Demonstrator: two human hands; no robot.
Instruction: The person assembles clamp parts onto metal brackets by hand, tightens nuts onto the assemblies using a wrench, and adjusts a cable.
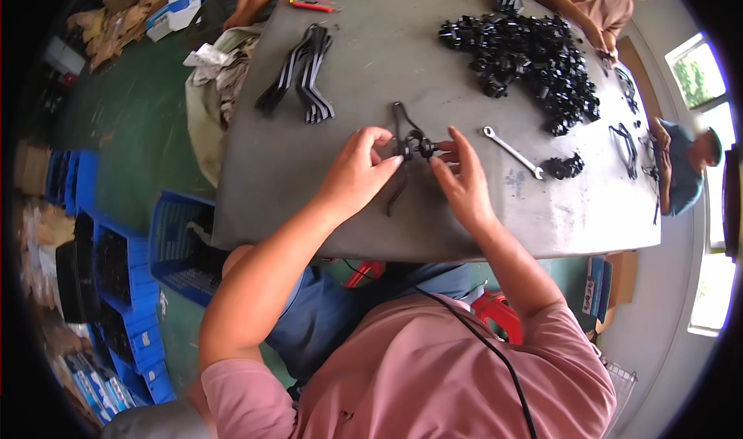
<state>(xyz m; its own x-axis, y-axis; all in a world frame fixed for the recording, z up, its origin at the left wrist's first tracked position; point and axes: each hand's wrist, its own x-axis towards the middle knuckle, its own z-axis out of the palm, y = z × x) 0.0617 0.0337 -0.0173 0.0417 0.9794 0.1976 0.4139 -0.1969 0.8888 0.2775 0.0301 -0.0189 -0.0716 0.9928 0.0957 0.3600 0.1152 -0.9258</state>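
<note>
Over the near middle of the table, my left hand (361, 168) and my right hand (463, 182) face each other, fingers closed on a black lever assembly (418, 140). One long thin arm of it points away from me. Another dark thin lever (396, 195) reaches down toward the table's near edge below my left fingertips; whether it is joined to the assembly I cannot tell. My thumbs and fingertips pinch the small clamp-like middle from both sides and partly hide it. A silver wrench (514, 153) lies to the right of my right hand.
Long black levers (306, 75) lie bundled at the left, with a red-handled cutter (313, 3) beyond. A large heap of black clamp parts (526, 60) and a smaller pile (563, 166) sit right. Blue crates (182, 242) stand left. Other people work around the table.
</note>
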